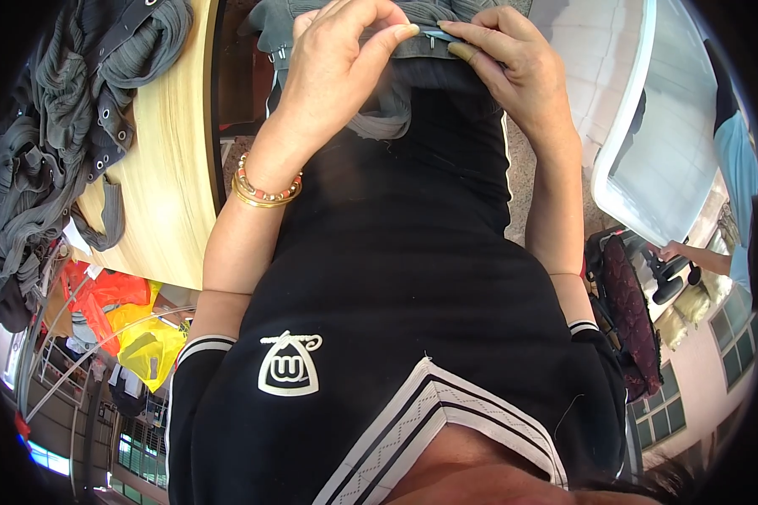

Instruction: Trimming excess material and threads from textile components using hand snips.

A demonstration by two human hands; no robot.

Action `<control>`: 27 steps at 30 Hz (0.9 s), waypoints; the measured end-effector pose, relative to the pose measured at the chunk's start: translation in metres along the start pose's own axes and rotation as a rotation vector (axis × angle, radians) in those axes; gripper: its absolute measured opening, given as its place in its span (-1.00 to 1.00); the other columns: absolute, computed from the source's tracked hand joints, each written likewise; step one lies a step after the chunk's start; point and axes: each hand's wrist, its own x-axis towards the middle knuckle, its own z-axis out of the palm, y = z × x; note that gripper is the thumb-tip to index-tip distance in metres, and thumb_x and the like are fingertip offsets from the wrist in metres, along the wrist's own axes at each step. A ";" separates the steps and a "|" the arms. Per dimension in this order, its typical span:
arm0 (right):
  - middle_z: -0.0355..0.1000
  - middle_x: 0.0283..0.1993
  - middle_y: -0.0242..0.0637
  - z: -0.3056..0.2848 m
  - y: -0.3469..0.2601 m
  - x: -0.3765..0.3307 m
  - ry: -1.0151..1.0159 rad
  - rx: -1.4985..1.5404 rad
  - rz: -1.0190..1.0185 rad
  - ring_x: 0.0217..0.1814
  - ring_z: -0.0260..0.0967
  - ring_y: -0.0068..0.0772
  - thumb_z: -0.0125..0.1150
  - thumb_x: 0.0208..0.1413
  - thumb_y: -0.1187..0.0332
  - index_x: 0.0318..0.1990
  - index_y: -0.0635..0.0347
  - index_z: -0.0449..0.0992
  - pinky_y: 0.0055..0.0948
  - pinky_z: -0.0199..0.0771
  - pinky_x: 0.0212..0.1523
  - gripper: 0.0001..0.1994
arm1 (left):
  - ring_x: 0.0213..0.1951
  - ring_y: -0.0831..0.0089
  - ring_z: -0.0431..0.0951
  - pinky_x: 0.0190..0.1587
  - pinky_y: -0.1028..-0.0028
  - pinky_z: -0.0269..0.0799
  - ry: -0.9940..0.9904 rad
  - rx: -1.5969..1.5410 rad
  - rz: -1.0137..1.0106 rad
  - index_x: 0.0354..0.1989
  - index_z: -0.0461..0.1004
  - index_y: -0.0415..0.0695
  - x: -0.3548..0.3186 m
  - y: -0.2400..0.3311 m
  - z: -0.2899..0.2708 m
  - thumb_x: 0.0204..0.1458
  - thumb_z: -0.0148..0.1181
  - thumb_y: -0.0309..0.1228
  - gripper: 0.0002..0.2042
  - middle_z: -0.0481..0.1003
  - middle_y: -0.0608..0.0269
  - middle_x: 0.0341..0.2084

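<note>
Across my lap lies a grey knit garment [379, 124] with a band that has small metal fittings on it. My left hand [337, 67], with bracelets at its wrist, pinches the garment's band between thumb and forefinger. Close to it on the right, my right hand [526, 71] is closed at the fingertips around a small light-blue slim thing [440, 36], held against the same band. Its exact kind is too small to make out. The fingertips of the two hands are a short way apart, and the garment's far part is cut off by the upper edge.
At the left, more grey knit garments with eyelet bands [76, 109] are heaped on a pale wooden table [173, 168]. Red and yellow plastic bags [147, 337] lie below it. A translucent white tray-like surface [674, 143] stands at the right, near another person's arm [703, 257].
</note>
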 end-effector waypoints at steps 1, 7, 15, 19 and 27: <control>0.42 -0.29 -0.23 0.007 0.016 -0.006 0.256 0.268 -0.239 -0.26 0.42 -0.28 0.41 0.09 0.51 -0.08 0.20 0.68 -0.41 0.42 -0.24 -0.78 | -0.26 0.28 0.60 -0.17 0.40 0.45 -0.006 -0.006 0.005 -0.22 0.60 -0.20 0.001 0.000 0.000 0.18 0.32 -0.37 -0.85 0.60 0.22 -0.34; 0.41 -0.26 -0.40 -0.033 -0.025 -0.003 0.028 -0.019 0.487 -0.22 0.36 -0.54 0.41 0.10 0.55 -0.01 0.22 0.67 -0.58 0.34 -0.22 -0.72 | -0.22 0.30 0.60 -0.13 0.38 0.41 0.025 0.339 0.259 -0.20 0.58 -0.16 0.001 0.002 -0.003 0.08 0.40 -0.39 -0.82 0.59 0.27 -0.29; 0.39 -0.23 -0.43 -0.029 -0.007 -0.031 0.247 0.514 0.366 -0.17 0.35 -0.58 0.37 0.13 0.55 0.03 0.25 0.66 -0.61 0.32 -0.15 -0.71 | -0.20 0.32 0.58 -0.05 0.32 0.31 0.039 0.594 0.214 -0.18 0.57 -0.06 -0.012 -0.019 -0.020 0.07 0.33 -0.50 -0.84 0.56 0.34 -0.33; 0.42 -0.19 -0.43 -0.032 -0.012 -0.033 0.089 0.130 0.565 -0.16 0.38 -0.60 0.39 0.14 0.52 0.06 0.22 0.65 -0.61 0.36 -0.13 -0.69 | -0.24 0.16 0.60 -0.15 0.23 0.40 0.080 0.519 0.153 -0.29 0.58 -0.11 -0.012 -0.010 -0.050 0.04 0.30 -0.54 -0.92 0.56 0.20 -0.37; 0.45 -0.12 -0.43 -0.021 -0.014 -0.027 0.042 0.124 0.507 -0.08 0.40 -0.64 0.38 0.18 0.49 0.09 0.24 0.64 -0.67 0.35 -0.05 -0.69 | -0.12 0.20 0.56 -0.01 0.21 0.31 0.103 0.806 0.079 -0.17 0.67 -0.03 -0.014 0.002 -0.052 0.09 0.31 -0.41 -0.85 0.60 0.32 -0.31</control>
